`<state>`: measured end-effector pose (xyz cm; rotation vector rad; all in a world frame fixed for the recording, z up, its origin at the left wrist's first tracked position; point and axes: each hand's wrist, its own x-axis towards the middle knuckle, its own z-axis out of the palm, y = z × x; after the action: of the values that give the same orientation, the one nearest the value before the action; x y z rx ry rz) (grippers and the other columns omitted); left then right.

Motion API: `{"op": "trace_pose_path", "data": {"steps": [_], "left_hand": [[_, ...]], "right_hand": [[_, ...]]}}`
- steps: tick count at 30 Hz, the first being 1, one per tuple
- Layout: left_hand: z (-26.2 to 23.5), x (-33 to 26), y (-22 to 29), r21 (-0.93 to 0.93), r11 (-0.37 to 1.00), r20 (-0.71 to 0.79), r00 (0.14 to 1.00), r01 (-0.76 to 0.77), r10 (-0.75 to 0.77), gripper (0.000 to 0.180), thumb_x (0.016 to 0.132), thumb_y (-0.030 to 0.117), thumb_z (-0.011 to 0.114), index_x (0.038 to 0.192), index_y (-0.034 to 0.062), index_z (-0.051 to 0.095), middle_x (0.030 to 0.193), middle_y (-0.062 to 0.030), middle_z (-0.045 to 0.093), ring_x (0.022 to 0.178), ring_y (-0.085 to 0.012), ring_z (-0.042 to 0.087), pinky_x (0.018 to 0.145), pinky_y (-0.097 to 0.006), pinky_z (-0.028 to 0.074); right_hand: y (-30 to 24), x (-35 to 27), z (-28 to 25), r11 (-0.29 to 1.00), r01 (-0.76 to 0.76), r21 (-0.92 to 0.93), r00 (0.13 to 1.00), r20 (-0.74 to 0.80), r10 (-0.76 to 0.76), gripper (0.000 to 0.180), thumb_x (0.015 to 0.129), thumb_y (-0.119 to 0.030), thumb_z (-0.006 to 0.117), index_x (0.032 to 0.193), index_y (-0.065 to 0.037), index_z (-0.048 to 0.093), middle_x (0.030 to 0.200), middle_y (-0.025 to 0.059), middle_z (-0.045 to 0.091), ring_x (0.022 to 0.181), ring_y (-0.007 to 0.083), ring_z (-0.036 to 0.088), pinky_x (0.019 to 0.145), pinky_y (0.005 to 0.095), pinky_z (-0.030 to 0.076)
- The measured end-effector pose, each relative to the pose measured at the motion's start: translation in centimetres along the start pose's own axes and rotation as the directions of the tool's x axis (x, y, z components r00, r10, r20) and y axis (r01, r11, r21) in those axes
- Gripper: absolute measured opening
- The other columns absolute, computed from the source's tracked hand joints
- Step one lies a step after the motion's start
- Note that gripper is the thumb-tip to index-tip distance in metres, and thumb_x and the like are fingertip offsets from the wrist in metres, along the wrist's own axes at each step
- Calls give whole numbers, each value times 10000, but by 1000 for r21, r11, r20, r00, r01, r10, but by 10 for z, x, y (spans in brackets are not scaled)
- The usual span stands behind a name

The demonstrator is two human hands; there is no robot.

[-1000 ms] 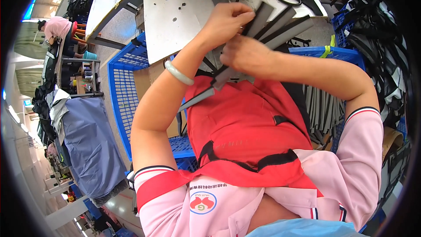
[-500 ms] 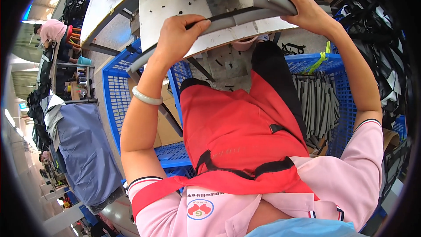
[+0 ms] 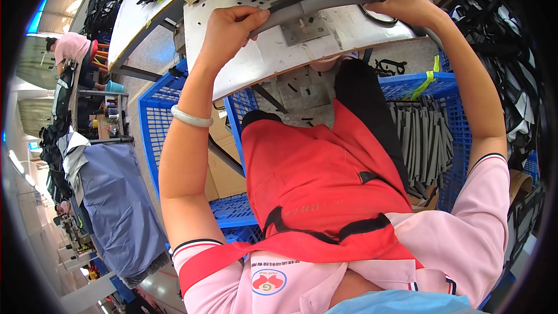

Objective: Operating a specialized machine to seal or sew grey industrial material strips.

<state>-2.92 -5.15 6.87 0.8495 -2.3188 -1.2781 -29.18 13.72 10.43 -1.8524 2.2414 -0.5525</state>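
1. Left hand (image 3: 229, 32) curled round the left end of a long grey strap (image 3: 314, 4), near the metal bench (image 3: 261, 58) front edge.
2. Right hand (image 3: 401, 0) clamps the strap's right end.
3. Blue crate (image 3: 447, 90) of grey strips below the bench's right side.

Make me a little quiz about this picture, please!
1. True or false: both hands hold the grey strap over the table.
2. What is on the left wrist? A) a watch B) a pale bangle C) a glove
3. Fill in: the crate on the right with grey strips in it is ____ in colour.

Key: 1 true, the left hand and right hand each grip it. 2 B. 3 blue.
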Motion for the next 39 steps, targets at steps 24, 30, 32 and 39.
{"op": "trace_pose_path", "data": {"steps": [24,30,32,39], "left_hand": [[26,-17,-7,36,998,177,984,-43,36,275,887,244,621,918,-24,673,652,-19,582,598,-92,525,520,-260,440],[74,-29,0,-183,978,245,959,-102,146,299,904,286,616,946,-4,676,740,-23,628,632,-74,532,593,-224,467],[64,-47,-28,-278,954,340,941,113,-12,322,910,305,616,972,-6,675,731,-23,626,624,-71,528,602,-220,465],[26,-70,-25,-284,891,429,878,354,-213,360,914,337,622,1035,2,678,674,-6,581,592,-82,527,582,-213,456]], "right_hand": [[-42,-43,80,873,460,-161,865,-141,-482,344,748,-117,649,1071,-22,579,1140,164,592,1091,286,572,957,370,449],[-102,-52,143,677,714,-180,696,77,-714,149,733,-110,588,871,-53,592,1019,136,618,1012,275,574,902,406,453],[-85,-43,118,859,507,-71,862,67,-503,239,698,-82,671,924,-38,608,977,152,619,970,310,583,890,411,452],[9,-55,74,982,176,-64,970,-156,-184,565,754,-189,714,1232,29,508,1111,200,583,1102,344,534,952,400,424]]}}
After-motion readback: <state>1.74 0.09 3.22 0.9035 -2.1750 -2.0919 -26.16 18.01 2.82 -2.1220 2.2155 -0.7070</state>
